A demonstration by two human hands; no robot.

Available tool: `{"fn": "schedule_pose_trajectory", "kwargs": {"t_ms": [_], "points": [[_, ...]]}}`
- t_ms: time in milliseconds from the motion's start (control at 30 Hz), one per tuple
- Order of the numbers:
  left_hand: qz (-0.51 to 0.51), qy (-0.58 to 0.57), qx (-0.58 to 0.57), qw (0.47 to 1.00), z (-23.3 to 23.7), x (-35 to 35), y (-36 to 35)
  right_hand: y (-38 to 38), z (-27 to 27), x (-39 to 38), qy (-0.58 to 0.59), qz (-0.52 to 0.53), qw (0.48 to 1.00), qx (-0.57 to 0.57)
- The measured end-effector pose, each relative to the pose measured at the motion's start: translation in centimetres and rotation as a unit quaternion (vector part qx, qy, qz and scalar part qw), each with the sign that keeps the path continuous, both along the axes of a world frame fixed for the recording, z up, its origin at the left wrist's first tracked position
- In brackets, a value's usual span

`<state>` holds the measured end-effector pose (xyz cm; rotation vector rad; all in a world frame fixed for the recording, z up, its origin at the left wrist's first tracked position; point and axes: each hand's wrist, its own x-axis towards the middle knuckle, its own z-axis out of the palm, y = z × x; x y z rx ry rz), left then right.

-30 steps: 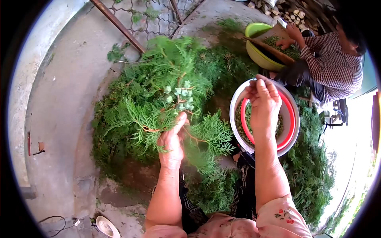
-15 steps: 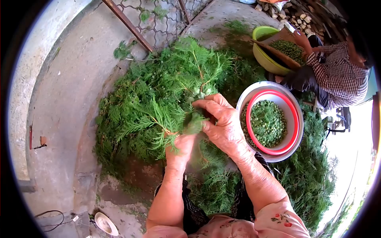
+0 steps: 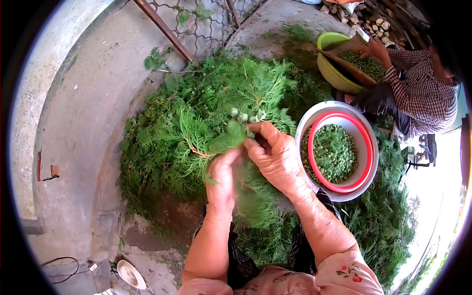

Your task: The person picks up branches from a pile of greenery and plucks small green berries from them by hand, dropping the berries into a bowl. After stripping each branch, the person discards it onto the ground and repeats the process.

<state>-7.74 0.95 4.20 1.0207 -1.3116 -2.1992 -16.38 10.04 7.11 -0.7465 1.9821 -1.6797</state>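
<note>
Left of basin (image 3: 314, 115): left hand (image 3: 222, 181) grips branch (image 3: 228, 141), fingers half-hidden; right hand (image 3: 279, 160) pinches it beside cones (image 3: 243, 117). Light, springy, I'd guess; hold by stem (image 3: 199, 152).

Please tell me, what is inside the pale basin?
The pale basin contains a red ring and many small green pieces, with feathery leaf bits on top. The bottom beneath is covered and cannot be seen.

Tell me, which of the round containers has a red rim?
The bowl sitting inside the silvery basin, beside the right hand: its rim is bright red, while the basin's is silvery and the farther tub's is yellow-green.
</note>
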Motion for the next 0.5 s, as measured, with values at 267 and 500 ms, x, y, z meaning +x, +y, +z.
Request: {"fn": "schedule_pose_trajectory", "kwargs": {"t_ms": [267, 500], "points": [[0.025, 0.050, 0.083, 0.995, 1.6, -0.9, 0.6, 0.1, -1.0, -0.6, -0.286, -0.015, 0.948, -0.138], [0.020, 0.133, 0.167, 0.977, -0.9, -0.6, -0.9, 0.3, -1.0, -1.1, -0.385, -0.001, 0.869, -0.312]]}}
